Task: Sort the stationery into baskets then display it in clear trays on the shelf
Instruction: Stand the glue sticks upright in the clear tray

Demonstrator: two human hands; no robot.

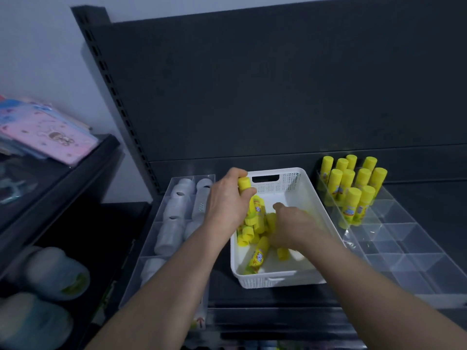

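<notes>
A white perforated basket (290,183) stands on the dark shelf and holds several yellow glue sticks (259,256). My left hand (227,200) grips a bunch of glue sticks, and one yellow cap (244,184) sticks out above the thumb. My right hand (293,226) reaches down into the pile in the basket, its fingers curled among the sticks; what it holds is hidden. To the right, a clear divided tray (404,238) carries several upright glue sticks (353,185) in its back compartments.
A clear tray (151,248) left of the basket holds white rolls. A side shelf at the far left carries pink and blue packets (45,132); white bottles (53,271) stand below it. The dark back panel (278,84) rises behind everything.
</notes>
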